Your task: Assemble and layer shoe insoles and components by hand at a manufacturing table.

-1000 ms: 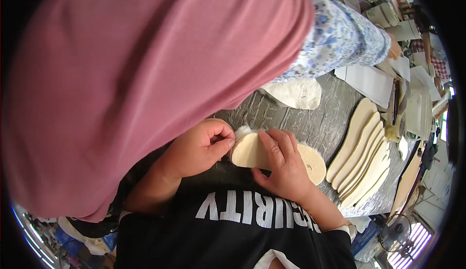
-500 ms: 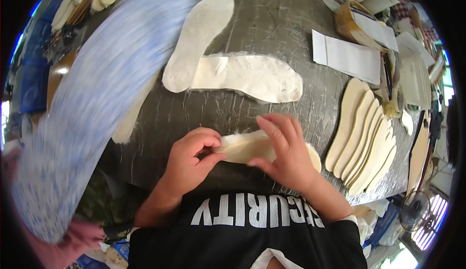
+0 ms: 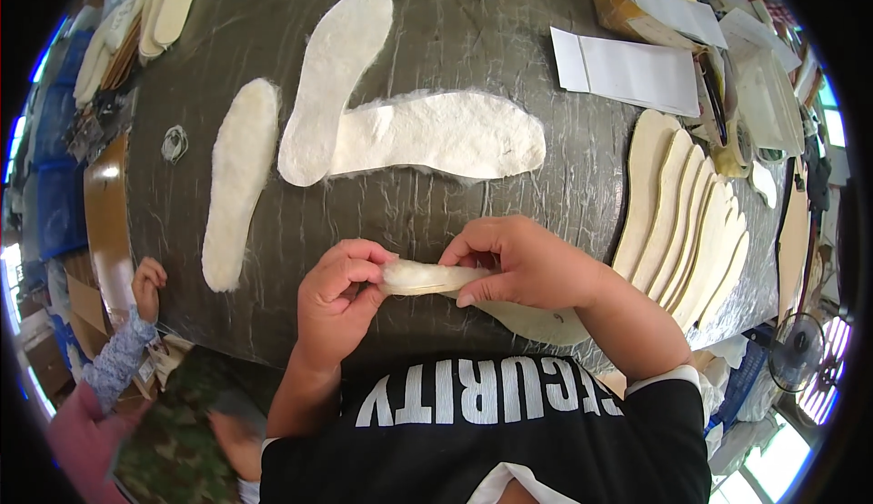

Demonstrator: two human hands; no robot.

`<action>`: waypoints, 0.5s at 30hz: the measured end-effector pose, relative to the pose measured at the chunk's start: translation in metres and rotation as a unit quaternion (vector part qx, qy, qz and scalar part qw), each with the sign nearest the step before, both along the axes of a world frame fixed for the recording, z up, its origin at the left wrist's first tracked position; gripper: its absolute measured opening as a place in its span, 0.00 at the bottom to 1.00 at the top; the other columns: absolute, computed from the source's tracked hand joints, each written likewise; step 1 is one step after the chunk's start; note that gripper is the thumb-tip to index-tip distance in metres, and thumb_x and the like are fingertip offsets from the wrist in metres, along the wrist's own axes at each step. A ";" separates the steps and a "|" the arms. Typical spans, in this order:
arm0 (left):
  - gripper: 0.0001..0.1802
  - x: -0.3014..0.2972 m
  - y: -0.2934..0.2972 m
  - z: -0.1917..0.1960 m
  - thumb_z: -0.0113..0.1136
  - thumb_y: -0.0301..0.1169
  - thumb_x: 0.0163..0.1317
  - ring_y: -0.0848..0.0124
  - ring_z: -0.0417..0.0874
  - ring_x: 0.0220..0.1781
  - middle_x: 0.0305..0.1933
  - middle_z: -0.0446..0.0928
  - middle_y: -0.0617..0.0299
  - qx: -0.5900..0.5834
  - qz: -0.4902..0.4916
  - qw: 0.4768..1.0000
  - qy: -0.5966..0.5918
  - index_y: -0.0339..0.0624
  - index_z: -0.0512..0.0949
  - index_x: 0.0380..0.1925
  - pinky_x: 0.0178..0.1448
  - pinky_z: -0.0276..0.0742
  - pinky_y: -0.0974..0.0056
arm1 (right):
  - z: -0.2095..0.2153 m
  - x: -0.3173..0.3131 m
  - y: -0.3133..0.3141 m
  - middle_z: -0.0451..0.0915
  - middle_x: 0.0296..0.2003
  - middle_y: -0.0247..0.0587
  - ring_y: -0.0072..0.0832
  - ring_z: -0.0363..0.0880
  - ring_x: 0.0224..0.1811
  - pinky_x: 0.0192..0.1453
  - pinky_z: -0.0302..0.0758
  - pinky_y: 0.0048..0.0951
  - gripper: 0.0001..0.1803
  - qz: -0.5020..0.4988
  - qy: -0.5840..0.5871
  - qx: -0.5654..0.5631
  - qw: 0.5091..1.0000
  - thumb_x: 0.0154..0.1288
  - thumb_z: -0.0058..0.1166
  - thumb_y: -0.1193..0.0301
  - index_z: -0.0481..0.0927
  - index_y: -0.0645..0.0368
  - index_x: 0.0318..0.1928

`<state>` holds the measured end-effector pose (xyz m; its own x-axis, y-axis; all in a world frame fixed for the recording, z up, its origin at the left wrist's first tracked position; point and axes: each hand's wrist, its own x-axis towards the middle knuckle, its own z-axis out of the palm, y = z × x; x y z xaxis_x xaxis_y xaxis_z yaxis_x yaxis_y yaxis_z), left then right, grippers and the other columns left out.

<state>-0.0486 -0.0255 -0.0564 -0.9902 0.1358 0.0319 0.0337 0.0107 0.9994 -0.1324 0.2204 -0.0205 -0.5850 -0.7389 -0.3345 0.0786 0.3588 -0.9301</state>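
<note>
Close to the table's near edge I hold a cream insole [image 3: 420, 279] with a fluffy side and a smooth felt-like side. My left hand [image 3: 344, 297] pinches its left end between thumb and fingers. My right hand [image 3: 520, 263] grips it nearer the middle, thumb below and fingers on top. Past my right hand the rest of the insole slants toward me, partly hidden under my wrist. Beyond my hands lie a fleecy insole [image 3: 446, 136] set crosswise and a flatter-looking insole [image 3: 335, 77] overlapping its left end. Another fleecy insole [image 3: 240, 181] lies apart on the left.
A fanned row of several cream insoles [image 3: 657, 199] lies at right, below white paper sheets [image 3: 627, 72] and a tape-covered container [image 3: 627, 9]. More insoles [image 3: 182, 0] are stacked far left. A co-worker's hand [image 3: 148, 288] rests by the table's left edge. A fan [image 3: 798, 351] stands lower right.
The co-worker's blue-sleeved arm has drawn back from over the table to its left edge, uncovering the left fleecy insole. My right hand has closed on the insole, and its left part looks more folded.
</note>
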 end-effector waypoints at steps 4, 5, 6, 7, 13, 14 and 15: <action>0.14 -0.001 0.001 -0.001 0.59 0.08 0.55 0.63 0.79 0.54 0.53 0.72 0.47 0.046 0.003 0.999 -0.018 0.35 0.74 0.38 0.57 0.78 0.63 | -0.004 -0.001 -0.002 0.79 0.29 0.31 0.18 0.73 0.32 0.38 0.71 0.24 0.10 -0.018 -0.121 -0.014 0.992 0.62 0.65 0.69 0.82 0.61 0.41; 0.14 -0.002 0.005 0.002 0.59 0.08 0.55 0.63 0.79 0.54 0.53 0.72 0.47 0.046 -0.002 0.999 -0.020 0.35 0.74 0.38 0.57 0.78 0.63 | -0.006 0.000 -0.003 0.79 0.30 0.29 0.14 0.72 0.33 0.39 0.70 0.22 0.08 -0.030 -0.143 -0.014 0.989 0.64 0.63 0.71 0.82 0.61 0.40; 0.16 -0.003 0.010 0.007 0.61 0.10 0.53 0.61 0.77 0.56 0.55 0.71 0.46 -0.002 0.025 1.000 0.014 0.35 0.73 0.40 0.59 0.76 0.60 | -0.006 0.000 -0.004 0.79 0.30 0.29 0.14 0.72 0.33 0.39 0.70 0.22 0.08 -0.034 -0.144 -0.015 0.989 0.64 0.63 0.71 0.82 0.61 0.40; 0.17 -0.005 0.015 0.013 0.63 0.11 0.52 0.59 0.75 0.59 0.56 0.70 0.45 -0.049 0.051 0.996 0.048 0.35 0.73 0.41 0.62 0.74 0.58 | -0.006 0.000 -0.005 0.80 0.29 0.28 0.14 0.72 0.33 0.39 0.70 0.22 0.07 -0.031 -0.147 0.007 0.989 0.64 0.62 0.71 0.82 0.62 0.39; 0.12 -0.015 0.019 0.039 0.73 0.31 0.47 0.53 0.74 0.56 0.52 0.77 0.57 -0.323 -0.056 0.912 0.249 0.51 0.84 0.34 0.60 0.69 0.46 | -0.009 0.002 -0.010 0.79 0.29 0.28 0.14 0.71 0.33 0.39 0.71 0.22 0.04 -0.035 -0.161 0.032 0.986 0.65 0.59 0.73 0.81 0.62 0.36; 0.12 -0.018 0.019 0.037 0.73 0.30 0.46 0.54 0.74 0.55 0.51 0.78 0.58 -0.333 -0.067 0.903 0.264 0.49 0.83 0.33 0.59 0.69 0.46 | -0.009 0.003 -0.010 0.79 0.28 0.29 0.15 0.71 0.32 0.39 0.71 0.22 0.04 -0.034 -0.162 0.028 0.986 0.65 0.58 0.73 0.81 0.62 0.36; 0.11 -0.020 0.020 0.035 0.72 0.29 0.46 0.56 0.75 0.54 0.49 0.78 0.58 -0.341 -0.080 0.894 0.280 0.48 0.83 0.32 0.59 0.69 0.46 | -0.011 0.004 -0.009 0.79 0.28 0.29 0.15 0.71 0.32 0.39 0.71 0.22 0.04 -0.038 -0.164 0.028 0.985 0.65 0.58 0.73 0.81 0.62 0.36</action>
